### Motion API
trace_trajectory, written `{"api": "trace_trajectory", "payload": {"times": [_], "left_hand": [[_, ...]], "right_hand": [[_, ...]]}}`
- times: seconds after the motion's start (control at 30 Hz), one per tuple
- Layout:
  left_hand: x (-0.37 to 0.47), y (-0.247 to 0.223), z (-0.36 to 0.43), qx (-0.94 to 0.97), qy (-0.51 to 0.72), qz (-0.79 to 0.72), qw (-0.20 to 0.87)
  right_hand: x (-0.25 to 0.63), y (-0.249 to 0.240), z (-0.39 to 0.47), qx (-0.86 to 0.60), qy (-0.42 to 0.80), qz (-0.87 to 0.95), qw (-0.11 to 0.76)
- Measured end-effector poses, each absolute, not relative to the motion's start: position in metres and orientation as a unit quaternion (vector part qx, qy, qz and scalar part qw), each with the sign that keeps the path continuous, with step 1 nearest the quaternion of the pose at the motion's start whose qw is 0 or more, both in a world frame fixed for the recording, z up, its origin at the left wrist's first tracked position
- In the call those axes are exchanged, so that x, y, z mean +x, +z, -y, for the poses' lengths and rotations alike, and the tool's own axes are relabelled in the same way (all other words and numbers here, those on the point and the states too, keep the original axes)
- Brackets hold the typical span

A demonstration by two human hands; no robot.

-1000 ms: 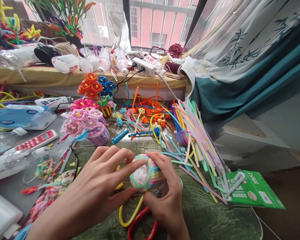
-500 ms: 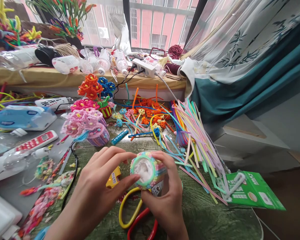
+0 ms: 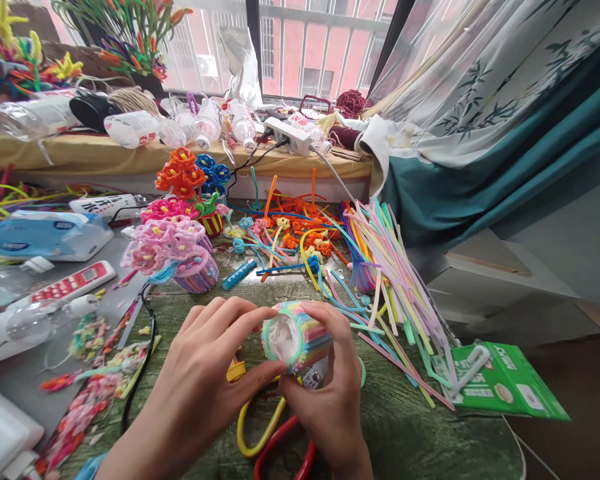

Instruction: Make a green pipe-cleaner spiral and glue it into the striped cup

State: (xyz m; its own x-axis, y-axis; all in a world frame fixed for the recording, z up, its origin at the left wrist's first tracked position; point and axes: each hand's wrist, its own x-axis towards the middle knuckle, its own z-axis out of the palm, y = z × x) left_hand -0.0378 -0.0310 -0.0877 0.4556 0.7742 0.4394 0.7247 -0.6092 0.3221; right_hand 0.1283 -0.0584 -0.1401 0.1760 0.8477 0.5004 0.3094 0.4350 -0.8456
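Observation:
A small pastel-striped pot (image 3: pixel 307 337) made of pipe cleaners is held tilted between both hands, its mint-rimmed mouth facing me and showing white stuffing inside. My right hand (image 3: pixel 330 387) wraps round its right side, fingers over the top and thumb below. With fingertips at the upper rim and thumb at the lower rim, my left hand (image 3: pixel 205 367) grips the other side. Under the hands lie pliers or scissors with one yellow handle (image 3: pixel 250 437) and one red handle (image 3: pixel 285 450). A yellow object (image 3: pixel 237 370) is partly hidden behind my left fingers.
Potted pipe-cleaner flowers (image 3: pixel 170 247) stand at the back left. Loose pipe cleaners (image 3: pixel 400 280) lie in a bundle at the right, near a green packet (image 3: pixel 510 380). A blue glue-stick-like tube (image 3: pixel 240 273) rests behind my hands. Bottles, a tissue pack (image 3: pixel 45 235) and scraps cover the left side.
The pot has turned so its opening faces more to the left and more of its striped side shows. My left thumb has moved from inside the mouth to the lower rim.

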Motion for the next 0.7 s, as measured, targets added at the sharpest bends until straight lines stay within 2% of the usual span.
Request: {"api": "trace_trajectory", "payload": {"times": [0.3, 0.7], "left_hand": [[-0.0354, -0.0863, 0.0315, 0.856, 0.274, -0.438, 0.024], [-0.0326, -0.0856, 0.0309, 0.854, 0.254, -0.446, 0.087]], "right_hand": [[0.1287, -0.1416, 0.0588, -0.486, 0.214, 0.603, 0.595], [0.1288, -0.1434, 0.0554, -0.492, 0.189, 0.608, 0.593]]}}
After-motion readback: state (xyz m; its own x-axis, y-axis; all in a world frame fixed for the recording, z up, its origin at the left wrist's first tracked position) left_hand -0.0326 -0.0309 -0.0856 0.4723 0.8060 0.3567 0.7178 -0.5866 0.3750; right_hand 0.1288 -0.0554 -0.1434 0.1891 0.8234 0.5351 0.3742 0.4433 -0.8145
